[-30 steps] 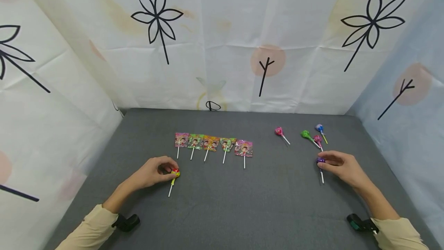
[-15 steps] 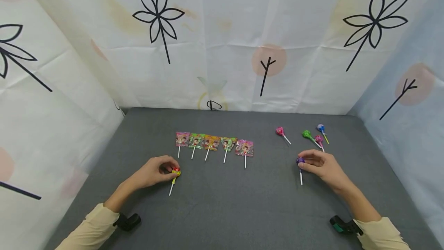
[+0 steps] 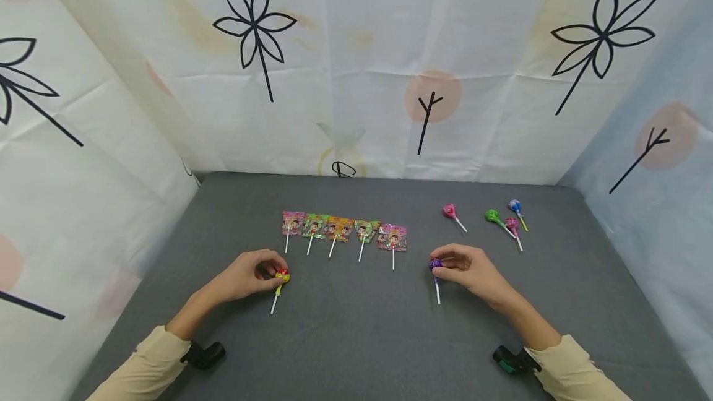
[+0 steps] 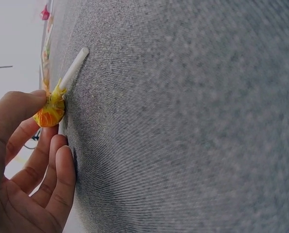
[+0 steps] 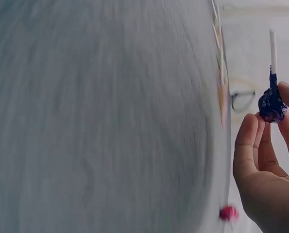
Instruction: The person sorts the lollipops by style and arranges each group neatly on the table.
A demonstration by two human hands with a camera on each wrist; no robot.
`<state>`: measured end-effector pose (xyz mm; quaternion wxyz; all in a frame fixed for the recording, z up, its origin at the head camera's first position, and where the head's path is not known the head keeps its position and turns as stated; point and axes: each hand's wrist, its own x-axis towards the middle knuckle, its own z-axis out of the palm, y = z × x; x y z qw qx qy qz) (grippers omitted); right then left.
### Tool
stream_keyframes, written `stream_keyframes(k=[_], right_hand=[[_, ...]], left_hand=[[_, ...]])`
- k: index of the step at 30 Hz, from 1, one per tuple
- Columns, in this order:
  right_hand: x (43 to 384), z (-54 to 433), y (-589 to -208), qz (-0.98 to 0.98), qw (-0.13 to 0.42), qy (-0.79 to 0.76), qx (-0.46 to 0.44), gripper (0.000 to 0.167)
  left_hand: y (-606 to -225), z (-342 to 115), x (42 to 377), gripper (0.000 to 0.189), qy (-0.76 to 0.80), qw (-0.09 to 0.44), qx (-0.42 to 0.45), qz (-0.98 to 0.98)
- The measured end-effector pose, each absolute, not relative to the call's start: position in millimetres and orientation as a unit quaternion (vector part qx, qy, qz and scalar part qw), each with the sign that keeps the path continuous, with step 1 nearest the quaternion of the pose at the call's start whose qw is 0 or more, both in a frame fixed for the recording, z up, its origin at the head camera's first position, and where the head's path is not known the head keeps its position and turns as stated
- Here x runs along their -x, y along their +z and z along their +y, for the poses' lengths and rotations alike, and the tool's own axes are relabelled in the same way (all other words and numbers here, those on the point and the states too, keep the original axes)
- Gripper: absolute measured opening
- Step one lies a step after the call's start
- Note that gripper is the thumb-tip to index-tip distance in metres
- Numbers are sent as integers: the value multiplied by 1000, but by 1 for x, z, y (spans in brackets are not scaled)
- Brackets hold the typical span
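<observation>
My left hand [image 3: 253, 275] pinches a yellow and red lollipop [image 4: 51, 112] by its wrapped head, low at the table's left. Its white stick points toward the near edge in the head view. Right of centre, my right hand [image 3: 470, 270] holds a purple lollipop [image 5: 272, 104] between thumb and fingers. That one's white stick also points nearward. Between the hands and farther back lies a row of flat-wrapped lollipops [image 3: 338, 229] in pink, green and orange wrappers, sticks toward me.
At the back right lie a pink lollipop [image 3: 449, 210], a green lollipop [image 3: 492, 215], a blue lollipop [image 3: 515, 205] and a darker pink lollipop [image 3: 512, 223]. The grey table [image 3: 356, 339] meets a white patterned cloth wall [image 3: 356, 48] behind.
My right hand has moved left with the purple lollipop, away from the loose lollipops at the back right. The left hand stays in place with the yellow one.
</observation>
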<state>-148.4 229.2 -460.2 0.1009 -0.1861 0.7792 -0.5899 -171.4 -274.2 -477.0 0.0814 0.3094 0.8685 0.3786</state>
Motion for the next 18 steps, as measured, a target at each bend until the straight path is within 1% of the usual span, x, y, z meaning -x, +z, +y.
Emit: stream_keyframes(k=[6,13,18], right_hand=[[150,198,-462,757,131,-604,213,29],[154,159,-468,722,147,-626,256,27],[157,133,-471,703,151,-640,270,25]], left_hand=[[-477,-275,172,16,375,87,-305,871],[-475,-275,172,16,374,90,-306,871],[-474,-274,172,17,372,97,-301,873]])
